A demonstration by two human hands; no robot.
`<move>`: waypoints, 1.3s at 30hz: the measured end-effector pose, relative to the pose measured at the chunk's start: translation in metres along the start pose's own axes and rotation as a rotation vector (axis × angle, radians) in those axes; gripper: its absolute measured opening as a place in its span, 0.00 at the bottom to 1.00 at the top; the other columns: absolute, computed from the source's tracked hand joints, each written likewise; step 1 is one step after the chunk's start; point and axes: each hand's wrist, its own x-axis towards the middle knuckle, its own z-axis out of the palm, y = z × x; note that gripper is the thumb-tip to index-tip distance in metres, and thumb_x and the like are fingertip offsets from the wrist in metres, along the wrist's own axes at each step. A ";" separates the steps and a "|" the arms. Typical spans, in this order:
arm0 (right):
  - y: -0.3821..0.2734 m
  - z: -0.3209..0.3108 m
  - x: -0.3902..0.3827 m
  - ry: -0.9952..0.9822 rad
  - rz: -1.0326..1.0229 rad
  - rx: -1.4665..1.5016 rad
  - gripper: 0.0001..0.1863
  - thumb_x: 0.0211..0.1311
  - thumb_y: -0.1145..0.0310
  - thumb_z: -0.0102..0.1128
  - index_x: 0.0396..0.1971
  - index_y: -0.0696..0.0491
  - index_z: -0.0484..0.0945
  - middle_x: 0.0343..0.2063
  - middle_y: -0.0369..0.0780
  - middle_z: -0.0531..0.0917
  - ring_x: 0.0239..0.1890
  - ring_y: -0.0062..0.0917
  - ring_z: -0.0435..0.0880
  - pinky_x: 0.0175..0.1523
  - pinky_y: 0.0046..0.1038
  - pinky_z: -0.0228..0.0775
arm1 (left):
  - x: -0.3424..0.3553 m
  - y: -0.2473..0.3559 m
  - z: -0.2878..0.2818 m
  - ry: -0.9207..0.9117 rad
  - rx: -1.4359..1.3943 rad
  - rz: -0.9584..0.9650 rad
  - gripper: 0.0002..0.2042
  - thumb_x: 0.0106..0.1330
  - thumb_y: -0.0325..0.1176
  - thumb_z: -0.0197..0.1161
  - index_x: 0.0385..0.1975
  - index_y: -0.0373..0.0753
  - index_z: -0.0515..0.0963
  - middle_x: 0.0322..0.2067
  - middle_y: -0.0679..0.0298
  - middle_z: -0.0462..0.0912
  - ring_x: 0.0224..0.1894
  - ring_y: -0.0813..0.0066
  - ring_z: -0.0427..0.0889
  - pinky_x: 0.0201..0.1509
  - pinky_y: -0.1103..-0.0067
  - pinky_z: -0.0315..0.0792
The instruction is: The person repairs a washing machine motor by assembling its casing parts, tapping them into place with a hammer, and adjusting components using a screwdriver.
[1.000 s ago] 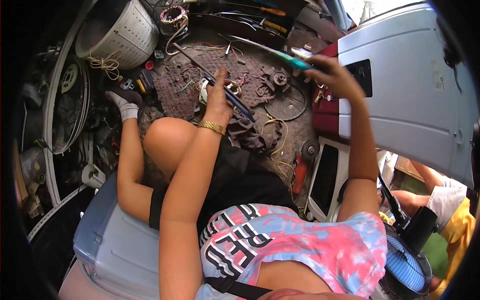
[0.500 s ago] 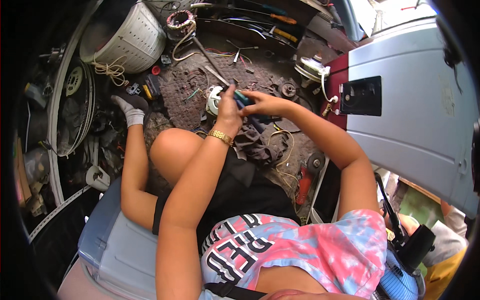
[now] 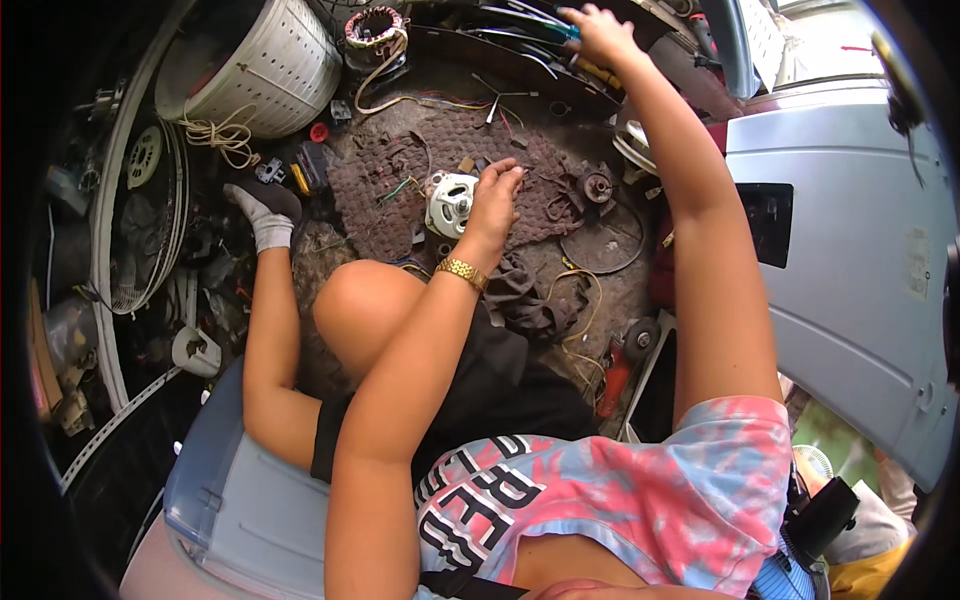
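Note:
My left hand [image 3: 493, 207] is beside a round white-cased motor [image 3: 452, 205] on a brown woven mat [image 3: 375, 190]. Its fingers are curled together; whatever they hold, if anything, is hidden. A gold watch band circles that wrist. My right arm stretches far forward, and my right hand [image 3: 605, 40] is over a pile of hand tools at the back. Its fingers are spread beside a teal handle [image 3: 568, 31], and I see no tool clasped in them. A yellow-handled tool [image 3: 597, 72] lies just below this hand.
A perforated white drum [image 3: 270, 70] and a copper-wound stator [image 3: 375, 28] stand back left. Right of the mat are a pulley part [image 3: 597, 188] and a black belt [image 3: 625, 262]. A red angle grinder [image 3: 618, 378] lies near a pale appliance panel [image 3: 850, 220].
Both hands were together over the motor, around a long-shafted tool and a teal handle. My right hand has moved forward to the tool pile; my left has stayed by the motor, now more exposed.

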 end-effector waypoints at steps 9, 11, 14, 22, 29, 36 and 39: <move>-0.002 0.074 -0.112 0.326 -0.225 0.564 0.21 0.63 0.68 0.68 0.56 0.43 0.79 0.62 0.48 0.76 0.64 0.46 0.76 0.65 0.42 0.72 | 0.003 0.019 -0.001 0.021 -0.043 0.112 0.14 0.75 0.40 0.60 0.58 0.49 0.76 0.49 0.70 0.78 0.48 0.75 0.82 0.48 0.76 0.76; -0.017 0.100 -0.196 0.278 -0.168 0.746 0.19 0.62 0.71 0.67 0.53 0.48 0.80 0.57 0.49 0.77 0.60 0.46 0.78 0.65 0.40 0.71 | -0.005 0.031 -0.010 0.001 -0.116 0.180 0.14 0.75 0.39 0.60 0.58 0.48 0.76 0.50 0.70 0.79 0.48 0.75 0.82 0.48 0.75 0.76; -0.029 0.156 -0.325 0.191 0.044 0.768 0.22 0.60 0.67 0.70 0.54 0.49 0.79 0.57 0.49 0.76 0.59 0.50 0.78 0.62 0.45 0.73 | -0.036 0.071 -0.022 -0.114 -0.248 0.385 0.14 0.76 0.35 0.60 0.59 0.46 0.76 0.51 0.68 0.81 0.50 0.74 0.82 0.51 0.72 0.76; -0.188 0.174 -0.427 -0.116 -0.151 0.784 0.44 0.59 0.54 0.73 0.73 0.47 0.63 0.66 0.57 0.70 0.65 0.55 0.72 0.68 0.47 0.68 | -0.216 0.114 -0.152 0.258 -0.117 0.936 0.19 0.75 0.33 0.57 0.64 0.39 0.72 0.58 0.60 0.79 0.55 0.67 0.81 0.60 0.70 0.74; -0.198 0.205 -0.468 -0.453 0.050 0.846 0.38 0.63 0.50 0.68 0.70 0.48 0.65 0.58 0.59 0.77 0.60 0.55 0.77 0.63 0.46 0.72 | -0.321 0.019 -0.190 0.428 -0.181 0.990 0.15 0.76 0.29 0.58 0.59 0.37 0.73 0.53 0.65 0.79 0.52 0.77 0.80 0.57 0.79 0.74; -0.192 0.171 -0.526 -0.497 -0.110 0.730 0.35 0.64 0.50 0.67 0.66 0.49 0.68 0.56 0.57 0.79 0.58 0.53 0.79 0.61 0.46 0.73 | -0.378 -0.090 -0.219 0.574 -0.043 0.874 0.13 0.74 0.25 0.59 0.56 0.37 0.75 0.50 0.68 0.79 0.51 0.82 0.76 0.56 0.81 0.71; -0.194 0.159 -0.535 -0.512 -0.147 0.709 0.33 0.64 0.50 0.67 0.65 0.50 0.70 0.55 0.56 0.80 0.57 0.53 0.80 0.60 0.46 0.73 | -0.380 -0.085 -0.217 0.566 -0.024 0.959 0.13 0.73 0.24 0.59 0.55 0.35 0.74 0.49 0.68 0.78 0.47 0.83 0.74 0.54 0.81 0.70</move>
